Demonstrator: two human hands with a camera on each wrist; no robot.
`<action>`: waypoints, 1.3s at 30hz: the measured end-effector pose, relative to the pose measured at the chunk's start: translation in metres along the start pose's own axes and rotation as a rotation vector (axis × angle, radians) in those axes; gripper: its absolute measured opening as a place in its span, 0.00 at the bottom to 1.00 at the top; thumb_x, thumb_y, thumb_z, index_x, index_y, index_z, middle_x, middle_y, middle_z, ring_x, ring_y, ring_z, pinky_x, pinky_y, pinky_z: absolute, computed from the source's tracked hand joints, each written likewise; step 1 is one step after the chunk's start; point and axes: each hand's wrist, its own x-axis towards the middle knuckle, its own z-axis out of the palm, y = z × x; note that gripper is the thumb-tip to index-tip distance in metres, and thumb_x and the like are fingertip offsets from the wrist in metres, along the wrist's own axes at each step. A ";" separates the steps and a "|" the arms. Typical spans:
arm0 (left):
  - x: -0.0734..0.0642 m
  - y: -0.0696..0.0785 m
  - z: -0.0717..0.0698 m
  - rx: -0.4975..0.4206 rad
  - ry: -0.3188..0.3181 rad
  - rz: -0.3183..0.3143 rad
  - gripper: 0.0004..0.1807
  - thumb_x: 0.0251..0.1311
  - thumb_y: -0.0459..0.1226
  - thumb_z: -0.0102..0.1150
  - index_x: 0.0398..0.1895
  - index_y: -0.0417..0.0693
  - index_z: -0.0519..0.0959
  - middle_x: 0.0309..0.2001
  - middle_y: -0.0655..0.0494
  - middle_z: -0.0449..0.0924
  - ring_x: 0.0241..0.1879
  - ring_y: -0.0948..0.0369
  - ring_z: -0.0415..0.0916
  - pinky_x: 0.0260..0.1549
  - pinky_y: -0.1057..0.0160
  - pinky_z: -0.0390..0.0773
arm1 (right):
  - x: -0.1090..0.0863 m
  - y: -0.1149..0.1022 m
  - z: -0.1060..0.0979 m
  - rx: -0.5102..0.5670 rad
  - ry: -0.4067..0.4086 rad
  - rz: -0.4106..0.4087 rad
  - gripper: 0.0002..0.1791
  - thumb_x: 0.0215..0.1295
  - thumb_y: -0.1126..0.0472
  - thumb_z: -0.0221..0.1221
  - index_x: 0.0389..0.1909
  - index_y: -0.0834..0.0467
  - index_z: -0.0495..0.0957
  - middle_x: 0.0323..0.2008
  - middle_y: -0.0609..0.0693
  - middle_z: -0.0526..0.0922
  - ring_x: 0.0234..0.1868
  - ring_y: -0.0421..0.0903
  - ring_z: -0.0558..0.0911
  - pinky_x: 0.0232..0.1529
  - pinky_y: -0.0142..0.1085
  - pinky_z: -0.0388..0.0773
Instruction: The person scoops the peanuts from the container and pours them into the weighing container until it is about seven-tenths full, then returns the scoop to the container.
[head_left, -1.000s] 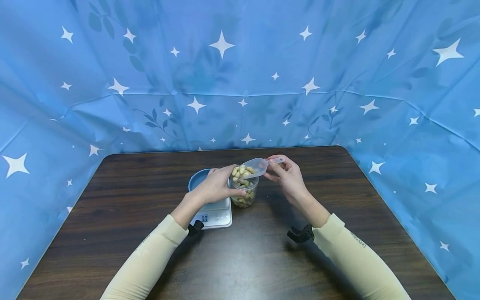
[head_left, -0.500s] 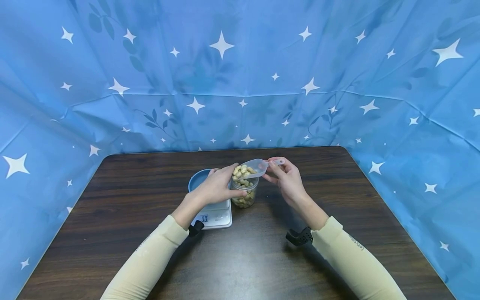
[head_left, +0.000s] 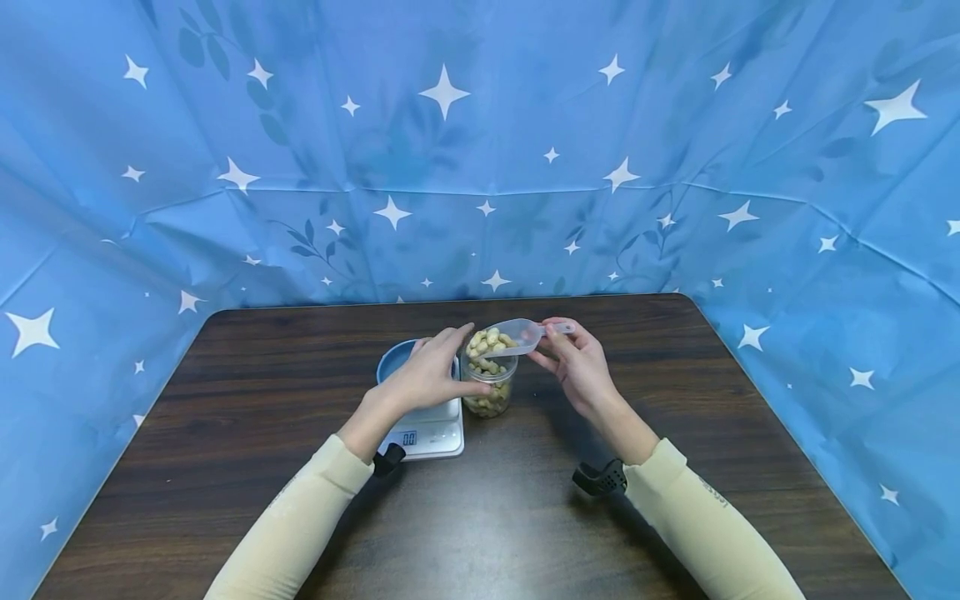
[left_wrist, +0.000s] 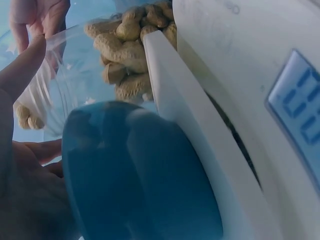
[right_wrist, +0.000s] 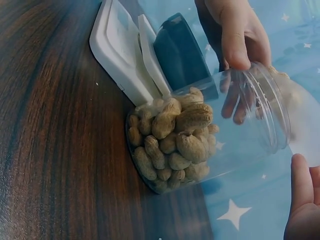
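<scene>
A clear jar (head_left: 491, 402) with peanuts (right_wrist: 172, 137) in its lower part stands on the table. My left hand (head_left: 429, 373) holds it near the rim; in the right wrist view, the thumb lies on the near side and fingers show behind the clear wall. My right hand (head_left: 579, 367) pinches the handle of a translucent scoop (head_left: 527, 337). Several peanuts lie in the scoop, which is over the jar's mouth. Beside the jar, a blue bowl (left_wrist: 135, 170) sits on a white kitchen scale (head_left: 435, 440), partly hidden by my left hand.
The scale's display (head_left: 408, 437) appears to read 0.0. Scale and jar stand close together on the dark wooden table (head_left: 285, 400). Behind the table's back edge hangs a blue curtain (head_left: 517, 242) with white stars.
My right hand and the scoop have shifted slightly to the right, with peanuts still in the scoop. My left hand stays at the jar, nearly unmoved.
</scene>
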 end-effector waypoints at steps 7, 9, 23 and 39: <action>-0.013 -0.009 -0.008 -0.012 0.067 0.003 0.57 0.55 0.60 0.73 0.81 0.47 0.56 0.74 0.43 0.62 0.72 0.47 0.61 0.69 0.34 0.52 | 0.003 -0.003 0.004 0.012 -0.014 -0.011 0.07 0.78 0.60 0.57 0.49 0.60 0.77 0.49 0.53 0.83 0.49 0.46 0.85 0.54 0.42 0.80; -0.019 -0.014 -0.011 -0.015 0.086 -0.008 0.57 0.55 0.61 0.73 0.81 0.48 0.57 0.74 0.43 0.61 0.73 0.47 0.60 0.69 0.33 0.51 | 0.004 -0.005 0.007 -0.003 -0.021 -0.014 0.09 0.78 0.60 0.57 0.50 0.61 0.76 0.50 0.53 0.83 0.50 0.47 0.85 0.54 0.43 0.80; -0.053 -0.035 -0.023 -0.036 0.124 -0.119 0.58 0.53 0.60 0.75 0.81 0.47 0.57 0.76 0.41 0.54 0.74 0.41 0.54 0.66 0.31 0.50 | 0.012 -0.004 0.028 -0.054 -0.037 -0.026 0.05 0.79 0.63 0.55 0.47 0.60 0.78 0.49 0.52 0.84 0.48 0.45 0.85 0.50 0.41 0.82; -0.067 -0.052 -0.027 -0.013 0.005 -0.231 0.66 0.50 0.62 0.75 0.80 0.32 0.51 0.74 0.33 0.57 0.69 0.40 0.63 0.65 0.33 0.58 | 0.019 0.001 0.050 -0.241 -0.040 -0.004 0.14 0.79 0.63 0.55 0.57 0.69 0.74 0.55 0.60 0.79 0.51 0.48 0.84 0.52 0.42 0.81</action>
